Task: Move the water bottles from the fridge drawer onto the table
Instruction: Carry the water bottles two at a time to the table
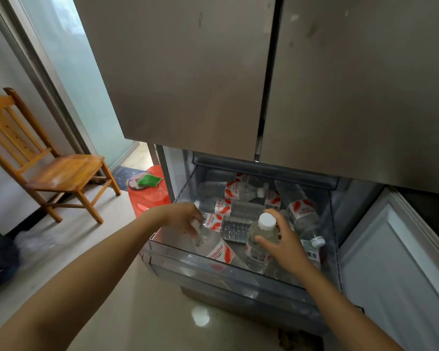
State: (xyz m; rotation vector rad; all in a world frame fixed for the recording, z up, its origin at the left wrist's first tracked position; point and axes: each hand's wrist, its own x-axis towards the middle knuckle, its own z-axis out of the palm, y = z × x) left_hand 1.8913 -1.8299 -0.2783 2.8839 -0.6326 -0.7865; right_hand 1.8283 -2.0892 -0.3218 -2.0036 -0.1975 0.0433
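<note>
1. The fridge drawer (238, 273) stands pulled out below the closed upper doors and holds many water bottles. I judge the task to be far from finished.
2. The counter is out of view, so how many bottles already stand there cannot be told.
3. The left hand (185, 216) reaches into the drawer's front left corner. Its grip is clenched around the neck of a tilted bottle (214, 247), with the cap mostly hidden under the fingers.
4. The right hand (288, 240) has its grip wrapped around the shoulder of an upright bottle (259, 249), whose white cap shows above the thumb.
5. Both held bottles sit within the drawer walls, not yet lifted clear.
6. Left to do: carry these two over, then fetch the other bottles (238, 192), which lie on their sides in a loose heap behind and to the right.
7. The bottles are clear ribbed plastic with white screw caps and red-and-white labels, and they appear full.
</note>
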